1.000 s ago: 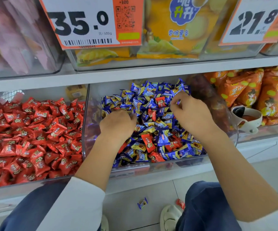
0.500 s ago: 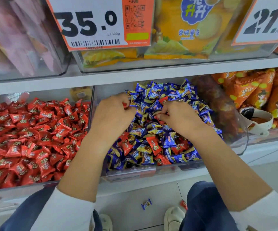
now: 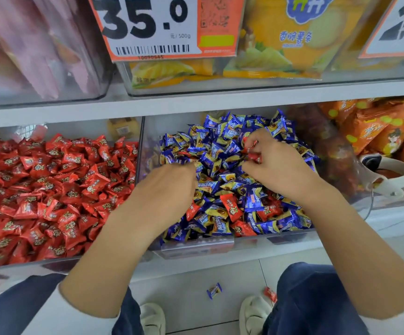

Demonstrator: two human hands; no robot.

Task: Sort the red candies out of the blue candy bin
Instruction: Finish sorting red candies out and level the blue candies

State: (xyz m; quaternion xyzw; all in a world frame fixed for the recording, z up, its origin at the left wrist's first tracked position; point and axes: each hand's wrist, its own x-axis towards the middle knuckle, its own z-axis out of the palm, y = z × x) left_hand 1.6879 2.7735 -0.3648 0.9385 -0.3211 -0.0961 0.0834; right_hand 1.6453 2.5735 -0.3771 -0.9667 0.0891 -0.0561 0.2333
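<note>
Blue candy bin [image 3: 196, 247], frame centre: my right hand [image 3: 276, 163] pinches red candies [image 3: 254, 154]; my left hand [image 3: 172, 187] curls into the blue candies [image 3: 220, 151], grip hidden.

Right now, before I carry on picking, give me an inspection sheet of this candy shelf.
Surface: white shelf; clear bins side by side beneath it.
Job's things: blue candy bin heaped with blue candies; red candies remain mixed in near the front. Red candy bin to its left, full.
Clutter: one blue candy and one red candy on the floor.
Grippers: right hand pinches red candy pieces at its fingertips; left hand reaches into the pile, fingers hidden.
Cables: thin cord hangs below white scoop.
Surroundings: price tag above; orange snack bags at right.
</note>
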